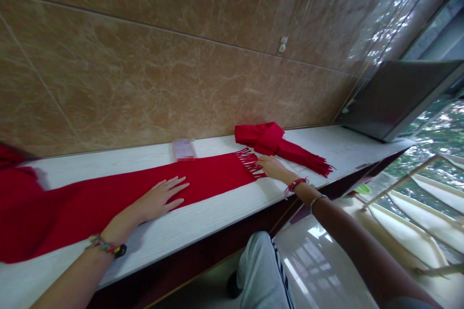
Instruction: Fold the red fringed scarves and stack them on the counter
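A long red scarf lies spread lengthwise along a white countertop, its left part bunched up. My left hand rests on the scarf with fingers stretched out, pressing flat against the cloth. At the scarf's right end, my right hand has its fingers closed on the fringe, whose strands are spread out in separate strips. Just beyond that hand sits a second red scarf, folded over in a loop, with its fringed end pointing right.
A small blurred card or packet lies between the scarf and the brown tiled wall. A dark flat panel stands at the counter's far right end. Below right is a cream metal rack on the shiny floor.
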The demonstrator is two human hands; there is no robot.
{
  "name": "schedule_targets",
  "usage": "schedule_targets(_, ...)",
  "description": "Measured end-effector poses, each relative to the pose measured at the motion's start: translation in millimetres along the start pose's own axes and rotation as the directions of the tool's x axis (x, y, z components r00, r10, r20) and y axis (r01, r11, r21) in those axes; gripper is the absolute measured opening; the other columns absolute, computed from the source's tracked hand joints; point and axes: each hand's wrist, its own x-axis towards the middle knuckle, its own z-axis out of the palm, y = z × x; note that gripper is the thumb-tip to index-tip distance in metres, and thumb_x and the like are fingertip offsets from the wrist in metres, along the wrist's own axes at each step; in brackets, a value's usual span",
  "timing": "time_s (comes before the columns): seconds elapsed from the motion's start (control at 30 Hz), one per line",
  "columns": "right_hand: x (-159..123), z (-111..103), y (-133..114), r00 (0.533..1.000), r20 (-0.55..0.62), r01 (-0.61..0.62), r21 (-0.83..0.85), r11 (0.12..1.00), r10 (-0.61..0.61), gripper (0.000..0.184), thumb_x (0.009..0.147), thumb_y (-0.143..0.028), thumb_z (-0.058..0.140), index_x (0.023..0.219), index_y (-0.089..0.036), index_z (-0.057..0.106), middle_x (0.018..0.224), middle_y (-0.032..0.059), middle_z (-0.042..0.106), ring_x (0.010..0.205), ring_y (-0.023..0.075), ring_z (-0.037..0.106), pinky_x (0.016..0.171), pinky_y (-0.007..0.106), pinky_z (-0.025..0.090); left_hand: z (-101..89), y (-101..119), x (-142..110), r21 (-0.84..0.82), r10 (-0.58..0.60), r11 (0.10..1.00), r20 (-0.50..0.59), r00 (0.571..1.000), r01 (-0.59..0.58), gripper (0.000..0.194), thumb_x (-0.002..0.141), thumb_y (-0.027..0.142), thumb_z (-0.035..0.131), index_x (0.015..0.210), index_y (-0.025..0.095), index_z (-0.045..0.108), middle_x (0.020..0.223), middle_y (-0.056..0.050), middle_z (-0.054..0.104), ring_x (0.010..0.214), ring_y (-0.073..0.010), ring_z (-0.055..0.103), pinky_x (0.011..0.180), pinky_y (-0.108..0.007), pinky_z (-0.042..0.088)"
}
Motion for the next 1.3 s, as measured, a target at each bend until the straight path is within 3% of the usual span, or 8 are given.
schedule_targets(0.27,-11,-3,16,0.976,0.053,-0.206,-0.119,0.971,0.213,0.023,0.079,-0.006,0.040,0.087,-0.012,0.061,0.091,0.0134,0.059,0.088,0.0206,0.053,0.074,0.030,0.039,3.1,-2,2,-0.003,-0.012,1.000,0.002,1.000,0.012,0.051,0.085,0.051,0.032,0.132,0.029,0.034,0.141,-0.001,0.028,0.129,-0.0199,0.024,0.105,-0.039,0.021)
schedule_targets(0.5,9,-3,-7,0.998,-0.031,0.060,0.081,0.995,-0.057,0.027,0.078,-0.003,0.039,0.089,-0.015,0.061,0.093,0.0073,0.059,0.093,0.0159,0.050,0.086,0.028,0.037,1.8,-1,0,-0.002,-0.008,1.000,-0.004,1.000,0.008,0.052,0.086,0.051,0.031,0.132,0.028,0.033,0.141,-0.002,0.029,0.129,-0.0199,0.024,0.105,-0.039,0.021)
schedule_targets(0.73,-13,8,21,0.981,0.027,-0.190,-0.007,0.982,0.190,0.025,0.077,-0.006,0.042,0.093,-0.014,0.060,0.094,0.0118,0.059,0.091,0.0190,0.053,0.079,0.028,0.040,-0.2,0,0,-0.019,-0.014,1.000,-0.010,1.000,0.014,0.051,0.085,0.052,0.031,0.131,0.030,0.035,0.141,-0.001,0.030,0.129,-0.0196,0.026,0.105,-0.038,0.021)
schedule_targets(0.87,-22,6,32,0.968,0.012,-0.250,-0.022,0.968,0.250,0.026,0.077,-0.004,0.038,0.084,-0.014,0.061,0.092,0.0120,0.060,0.091,0.0194,0.053,0.079,0.029,0.041,1.1,-1,1,-0.010,-0.020,1.000,-0.003,1.000,0.020,0.052,0.085,0.053,0.031,0.131,0.030,0.035,0.141,0.000,0.030,0.129,-0.0197,0.026,0.105,-0.038,0.021)
schedule_targets(0.97,-9,7,18,0.976,-0.058,-0.207,0.050,0.977,0.210,0.029,0.084,-0.009,0.032,0.097,-0.013,0.058,0.102,0.0112,0.059,0.099,0.0180,0.051,0.087,0.031,0.039,2.3,-2,1,-0.015,-0.011,1.000,-0.006,1.000,0.011,0.052,0.085,0.053,0.031,0.131,0.030,0.035,0.141,0.001,0.029,0.129,-0.0199,0.025,0.105,-0.038,0.021)
schedule_targets(1.1,20,18,-17,0.982,-0.185,0.016,0.229,0.973,0.027,0.040,0.089,-0.028,0.031,0.125,-0.012,0.041,0.128,0.0117,0.045,0.119,0.0187,0.038,0.099,0.037,0.032,3.2,-2,0,-0.006,-0.028,1.000,-0.002,1.000,0.028,0.052,0.085,0.053,0.029,0.132,0.031,0.032,0.142,0.001,0.027,0.130,-0.0205,0.023,0.105,-0.040,0.019)
schedule_targets(1.2,28,31,-27,0.995,-0.099,0.033,0.245,0.969,-0.009,0.045,0.091,-0.032,0.027,0.131,-0.013,0.034,0.136,0.0124,0.037,0.126,0.0201,0.030,0.101,0.042,0.029,2.8,1,-2,0.020,-0.090,0.996,0.015,0.996,0.090,0.054,0.085,0.055,0.028,0.133,0.031,0.029,0.143,-0.001,0.023,0.131,-0.0220,0.020,0.105,-0.044,0.018)
schedule_targets(1.3,20,42,-10,0.996,0.008,-0.086,0.224,0.971,0.086,0.045,0.091,-0.029,0.021,0.133,-0.016,0.032,0.139,0.0113,0.032,0.128,0.0219,0.026,0.100,0.047,0.028,1.6,4,-4,0.038,-0.130,0.991,0.025,0.991,0.129,0.057,0.084,0.057,0.027,0.134,0.031,0.027,0.143,-0.002,0.021,0.131,-0.0232,0.017,0.104,-0.046,0.016)
